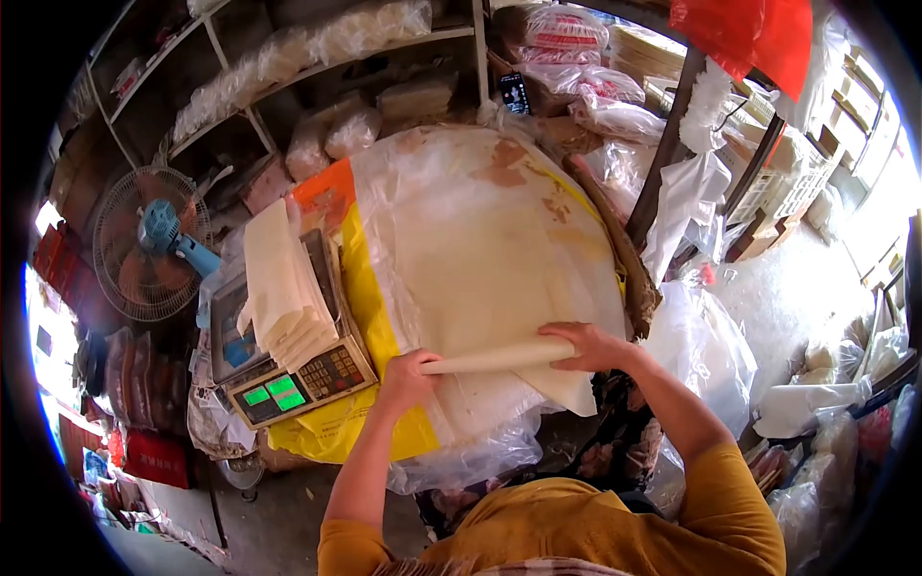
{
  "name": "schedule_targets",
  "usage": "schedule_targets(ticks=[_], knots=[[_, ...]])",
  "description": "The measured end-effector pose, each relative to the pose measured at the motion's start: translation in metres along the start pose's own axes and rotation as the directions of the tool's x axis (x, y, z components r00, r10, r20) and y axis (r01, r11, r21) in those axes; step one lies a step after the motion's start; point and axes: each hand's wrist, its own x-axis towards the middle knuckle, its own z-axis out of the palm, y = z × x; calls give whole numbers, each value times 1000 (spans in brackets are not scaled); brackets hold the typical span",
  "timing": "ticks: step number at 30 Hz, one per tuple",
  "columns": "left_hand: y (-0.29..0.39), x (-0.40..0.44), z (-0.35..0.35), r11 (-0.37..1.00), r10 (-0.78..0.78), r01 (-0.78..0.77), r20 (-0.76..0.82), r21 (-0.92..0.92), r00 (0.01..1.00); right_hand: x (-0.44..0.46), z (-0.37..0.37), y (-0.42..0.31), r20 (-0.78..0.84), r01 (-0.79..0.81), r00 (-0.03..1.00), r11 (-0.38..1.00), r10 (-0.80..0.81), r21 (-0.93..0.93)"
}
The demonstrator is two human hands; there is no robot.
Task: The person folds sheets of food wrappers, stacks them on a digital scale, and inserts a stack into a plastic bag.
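Note:
My left hand (409, 380) is closed around the left end of a rolled or folded cream-coloured sheet (495, 357). At its other end my right hand (582, 348) grips the roll, fingers over the top and thumb towards me. A loose flap of the sheet (567, 389) hangs below the right hand. Beyond the roll, a wide, flat cream-coloured sheet (461, 250) lies on the plastic-covered work surface (423, 154); I cannot tell whether it is one piece with the roll. Left of my left hand, folded cream-coloured sheets (280, 288) are stacked on a digital scale (331, 372) with green-lit displays.
A standing fan (158, 230) is at the left. Shelves with plastic-wrapped packs (317, 48) line the back. A phone (515, 93) stands at the far edge, near bagged packs (562, 29). Clear plastic bags (706, 355) sit on the right, and a red sheet (744, 38) hangs above.

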Motion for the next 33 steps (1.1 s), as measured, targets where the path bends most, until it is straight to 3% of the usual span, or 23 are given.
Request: schedule_targets(ticks=[2,3,5,6,9,10,12,15,16,19,22,23,24,25,26,28,31,32,33], knots=[[-2,8,4,939,-39,-11,-138,-344,990,-2,-6,-11,-24,-306,938,861,344,406],[-5,15,8,865,-76,-34,-197,-501,977,4,-3,-9,-67,-415,887,853,456,316],[-11,44,32,983,-31,-71,-539,-167,842,24,9,-3,-186,-624,744,767,642,148],[-12,57,43,999,37,-42,-679,9,733,31,15,-2,-311,-572,738,800,599,182],[-9,77,57,827,412,-137,-421,545,808,46,14,9,-302,-625,735,779,607,48],[-11,79,71,864,227,-13,-367,503,902,48,11,-1,-360,-593,757,805,545,-30],[-16,79,78,867,227,-9,-379,498,897,50,10,-22,-453,-526,796,829,402,-189],[-12,77,79,862,225,-2,-379,506,897,50,31,-10,-341,-178,940,818,-23,-547],[-12,76,79,859,224,1,-378,511,898,46,47,-5,-301,-213,951,859,73,-466],[-19,79,76,891,225,-42,-360,453,905,48,56,3,-361,-204,933,793,-21,-574],[-35,81,86,973,233,-153,-761,176,606,51,47,-20,-382,-351,909,797,164,-492],[-41,82,95,973,20,-183,-741,-140,671,50,43,-35,-341,-406,900,805,270,-433],[-49,79,109,879,-179,-185,-662,-440,728,50,39,-54,-282,-452,887,808,365,-378],[-54,73,115,698,-345,-168,-533,-696,773,54,43,-70,-206,-492,871,807,447,-327],[-54,62,114,691,-330,-128,-468,-711,820,48,54,-75,-94,-378,926,890,367,-253],[-40,42,100,671,-283,-56,-325,-739,902,30,72,-96,-111,-212,975,947,190,-241],[15,15,8,770,-116,-294,-578,-566,808,22,67,-89,-187,-69,982,972,26,-226],[40,1,-38,662,-35,-452,-626,-599,779,17,61,-82,-215,-40,977,974,-9,-224],[54,-2,-80,556,80,-631,-721,-540,688,12,54,-78,-235,-43,972,981,-3,-189]])
